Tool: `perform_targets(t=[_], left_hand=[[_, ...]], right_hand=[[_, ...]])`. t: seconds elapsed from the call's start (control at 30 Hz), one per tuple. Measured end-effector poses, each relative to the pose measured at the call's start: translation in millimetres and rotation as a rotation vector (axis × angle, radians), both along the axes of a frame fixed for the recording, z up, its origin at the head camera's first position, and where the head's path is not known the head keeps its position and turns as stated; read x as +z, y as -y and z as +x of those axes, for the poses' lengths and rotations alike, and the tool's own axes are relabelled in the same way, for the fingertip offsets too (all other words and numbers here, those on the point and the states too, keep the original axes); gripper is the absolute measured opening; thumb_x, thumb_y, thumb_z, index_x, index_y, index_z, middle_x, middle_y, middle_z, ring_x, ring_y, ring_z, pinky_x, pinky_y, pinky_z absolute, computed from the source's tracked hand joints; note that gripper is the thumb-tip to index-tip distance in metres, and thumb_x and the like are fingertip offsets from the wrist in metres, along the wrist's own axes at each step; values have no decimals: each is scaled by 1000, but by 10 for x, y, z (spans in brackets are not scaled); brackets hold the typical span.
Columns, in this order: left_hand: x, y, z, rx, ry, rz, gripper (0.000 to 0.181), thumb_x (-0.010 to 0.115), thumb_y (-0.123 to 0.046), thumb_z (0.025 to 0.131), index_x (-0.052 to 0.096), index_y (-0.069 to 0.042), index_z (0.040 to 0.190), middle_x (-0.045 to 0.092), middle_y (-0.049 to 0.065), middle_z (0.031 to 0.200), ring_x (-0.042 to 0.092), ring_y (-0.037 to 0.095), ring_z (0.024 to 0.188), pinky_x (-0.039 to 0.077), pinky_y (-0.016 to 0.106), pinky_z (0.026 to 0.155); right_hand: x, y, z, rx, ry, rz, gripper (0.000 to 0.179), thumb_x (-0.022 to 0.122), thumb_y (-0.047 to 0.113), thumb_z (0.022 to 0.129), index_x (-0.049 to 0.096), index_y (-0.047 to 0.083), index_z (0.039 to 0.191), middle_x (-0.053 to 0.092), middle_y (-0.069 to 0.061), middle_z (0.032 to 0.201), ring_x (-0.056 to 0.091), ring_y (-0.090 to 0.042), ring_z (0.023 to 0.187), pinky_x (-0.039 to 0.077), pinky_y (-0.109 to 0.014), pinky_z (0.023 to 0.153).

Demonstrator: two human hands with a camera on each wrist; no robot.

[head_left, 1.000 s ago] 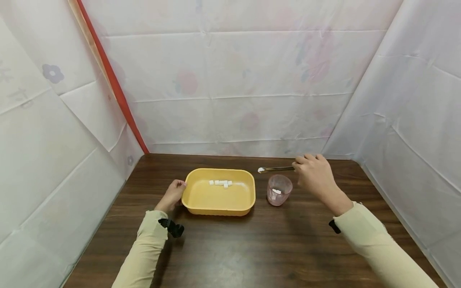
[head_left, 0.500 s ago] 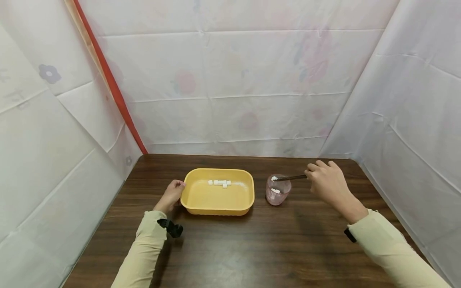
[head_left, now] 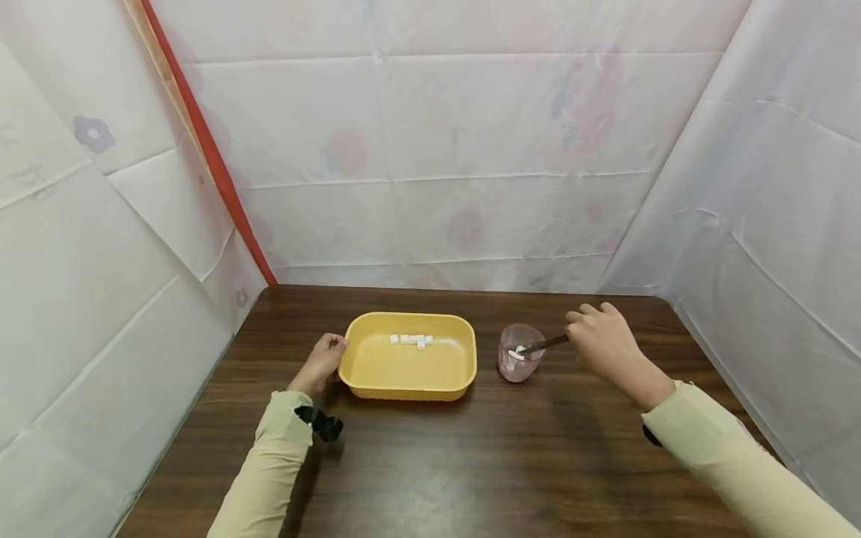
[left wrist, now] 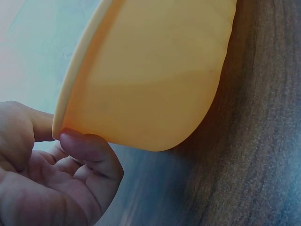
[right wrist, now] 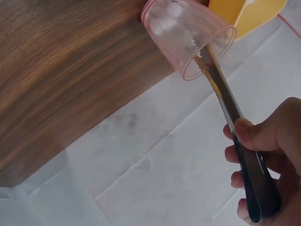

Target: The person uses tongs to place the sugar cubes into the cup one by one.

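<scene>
My left hand pinches the left rim of a yellow rectangular basin, thumb and finger on either side of the edge in the left wrist view. Several small white cubes lie inside it. To its right stands a clear pink cup with white pieces at the bottom. Metal tongs are gripped in my right hand, their tips reaching down inside the cup. In the right wrist view, white pieces show beside the tips; whether the tongs still hold one, I cannot tell.
Everything stands on a dark wood-grain table. White patterned sheets hang behind it and on both sides, and a red strip runs down the back left corner.
The tongs held a white cube behind and above the cup; their tips have since come over the rim and down inside. My right hand has shifted right. The left hand stays put.
</scene>
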State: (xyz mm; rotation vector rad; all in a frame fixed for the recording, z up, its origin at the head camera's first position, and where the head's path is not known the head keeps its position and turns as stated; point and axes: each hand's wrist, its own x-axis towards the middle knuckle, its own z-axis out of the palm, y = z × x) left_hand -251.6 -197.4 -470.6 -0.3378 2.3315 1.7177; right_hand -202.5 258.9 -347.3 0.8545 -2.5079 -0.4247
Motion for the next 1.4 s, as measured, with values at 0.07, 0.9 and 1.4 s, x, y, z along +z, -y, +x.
perform_targets(t=[0.07, 0.9, 1.4], left_hand=[[3, 0, -4, 2, 2, 1, 28, 37, -21, 104, 38, 0, 122, 45, 18, 104, 49, 17, 62, 44, 26, 53], [-5, -6, 18, -9, 5, 9, 29, 36, -23, 104, 38, 0, 123, 46, 18, 101, 47, 15, 59, 44, 27, 53], [5, 2, 17, -16, 15, -1, 31, 36, -24, 105, 37, 1, 124, 45, 19, 103, 46, 15, 58, 43, 26, 52]], right_hand=[[4, 24, -11, 2, -1, 13, 33, 80, 0, 55, 51, 15, 52, 49, -1, 62, 45, -22, 60, 31, -33, 51], [-72, 261, -107, 14, 71, 39, 33, 74, -7, 61, 51, 15, 51, 55, -2, 59, 50, -24, 55, 34, -34, 49], [-79, 254, -112, -7, 64, 41, 28, 75, -3, 65, 56, 13, 54, 57, -2, 61, 51, -24, 56, 35, -34, 49]])
